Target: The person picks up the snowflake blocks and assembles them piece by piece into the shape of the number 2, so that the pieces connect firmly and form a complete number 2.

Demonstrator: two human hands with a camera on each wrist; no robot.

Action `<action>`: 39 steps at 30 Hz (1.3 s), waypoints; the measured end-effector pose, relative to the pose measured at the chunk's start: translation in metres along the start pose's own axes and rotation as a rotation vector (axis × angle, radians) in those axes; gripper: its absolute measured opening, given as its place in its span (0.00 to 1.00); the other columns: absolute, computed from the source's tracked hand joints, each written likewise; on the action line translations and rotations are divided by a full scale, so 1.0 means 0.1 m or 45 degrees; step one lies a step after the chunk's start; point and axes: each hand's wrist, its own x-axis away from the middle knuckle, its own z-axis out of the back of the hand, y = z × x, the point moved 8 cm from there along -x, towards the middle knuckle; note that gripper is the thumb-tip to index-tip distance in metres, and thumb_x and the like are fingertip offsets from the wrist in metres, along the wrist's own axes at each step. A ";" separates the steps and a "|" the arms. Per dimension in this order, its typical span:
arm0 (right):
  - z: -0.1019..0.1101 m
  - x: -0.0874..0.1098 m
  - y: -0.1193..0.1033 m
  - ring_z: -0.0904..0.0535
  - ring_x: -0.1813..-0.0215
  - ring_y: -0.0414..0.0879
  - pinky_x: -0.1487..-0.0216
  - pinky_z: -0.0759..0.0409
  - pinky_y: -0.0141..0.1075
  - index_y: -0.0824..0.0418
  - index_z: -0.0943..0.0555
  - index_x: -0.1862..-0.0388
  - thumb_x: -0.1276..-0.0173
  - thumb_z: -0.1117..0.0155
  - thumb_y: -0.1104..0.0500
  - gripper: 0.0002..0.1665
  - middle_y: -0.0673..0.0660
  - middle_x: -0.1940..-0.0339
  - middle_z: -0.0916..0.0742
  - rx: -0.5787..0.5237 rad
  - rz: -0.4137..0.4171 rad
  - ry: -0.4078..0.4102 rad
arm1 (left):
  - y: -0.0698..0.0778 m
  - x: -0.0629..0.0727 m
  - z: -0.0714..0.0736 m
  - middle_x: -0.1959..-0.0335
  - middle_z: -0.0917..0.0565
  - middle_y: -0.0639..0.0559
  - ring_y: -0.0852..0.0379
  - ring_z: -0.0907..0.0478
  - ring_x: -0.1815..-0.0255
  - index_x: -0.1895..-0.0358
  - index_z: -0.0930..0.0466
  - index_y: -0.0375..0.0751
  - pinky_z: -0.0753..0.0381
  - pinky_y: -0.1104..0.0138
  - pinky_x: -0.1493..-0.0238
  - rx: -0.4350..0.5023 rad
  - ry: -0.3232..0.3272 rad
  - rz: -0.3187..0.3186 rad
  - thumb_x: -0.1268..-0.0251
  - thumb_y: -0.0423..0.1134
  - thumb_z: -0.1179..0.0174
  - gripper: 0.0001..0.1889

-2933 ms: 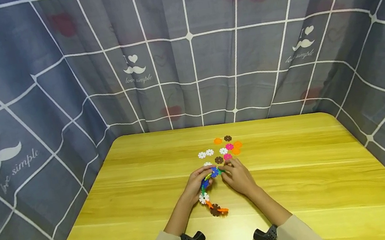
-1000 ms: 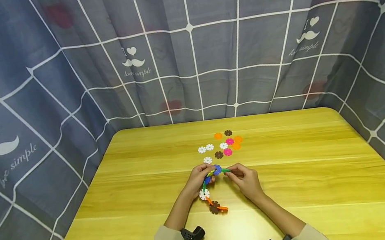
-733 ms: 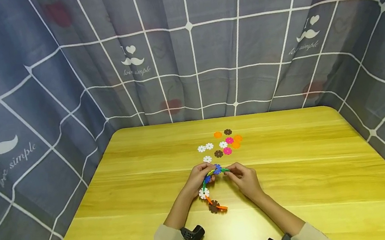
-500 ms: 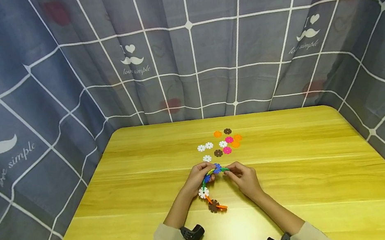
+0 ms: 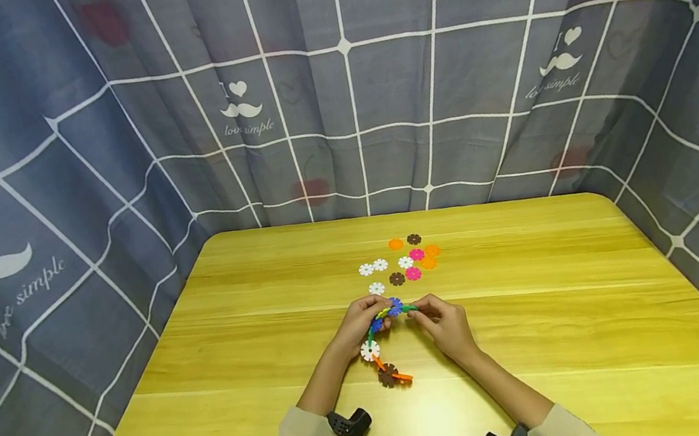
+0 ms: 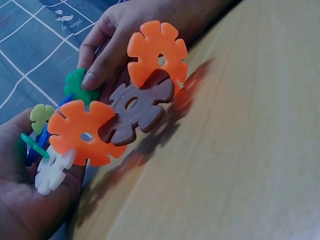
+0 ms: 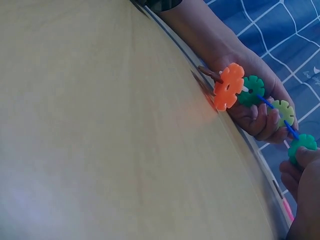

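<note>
A curved chain of interlocking flower-shaped plastic discs runs between the hands, in green, blue, yellow, white, orange and brown. My left hand [image 5: 354, 326] grips it around the blue and yellow discs. At the chain's far end, my right hand [image 5: 449, 327] pinches a green disc [image 6: 79, 86] between thumb and fingers; this disc meets a blue disc [image 5: 394, 306]. Below the left hand hang the white disc [image 5: 370, 351], then an orange disc [image 6: 82, 131], a brown disc [image 6: 142, 111] and the orange end disc [image 6: 167, 47], low over the tabletop.
Loose discs lie flat on the wooden table [image 5: 253, 300] beyond the hands: several white discs [image 5: 377, 288], pink discs [image 5: 414, 274], brown discs [image 5: 397, 279] and orange discs [image 5: 396, 244]. A grid-patterned curtain [image 5: 305, 104] hangs behind the table and along both sides.
Since the oldest frame, my right hand has shifted slightly right and nearer, showing more of the green disc in its fingers. The left hand keeps its grip. Over the last second almost nothing moves.
</note>
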 end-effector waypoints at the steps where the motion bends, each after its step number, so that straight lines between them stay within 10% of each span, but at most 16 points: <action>1: 0.00 0.00 0.01 0.17 0.68 0.60 0.66 0.18 0.37 0.74 0.21 0.68 0.46 0.37 0.78 0.07 0.68 0.69 0.15 -0.008 -0.001 0.001 | 0.00 0.00 0.00 0.74 0.23 0.50 0.63 0.27 0.80 0.64 0.23 0.34 0.26 0.75 0.77 0.000 -0.002 -0.004 0.33 0.38 0.46 0.09; 22: -0.01 0.01 0.05 0.18 0.70 0.61 0.69 0.18 0.40 0.75 0.22 0.67 0.45 0.38 0.79 0.06 0.68 0.70 0.16 -0.034 -0.006 -0.001 | 0.00 0.00 -0.04 0.75 0.24 0.49 0.62 0.27 0.81 0.65 0.24 0.34 0.25 0.75 0.77 0.062 -0.026 0.042 0.32 0.36 0.48 0.08; 39: -0.14 0.09 0.15 0.16 0.72 0.48 0.70 0.20 0.27 0.69 0.21 0.70 0.51 0.32 0.78 0.10 0.60 0.74 0.14 0.186 0.285 0.007 | 0.02 0.00 0.00 0.79 0.24 0.51 0.62 0.27 0.81 0.70 0.24 0.37 0.25 0.73 0.75 -0.043 0.007 -0.012 0.35 0.35 0.46 0.07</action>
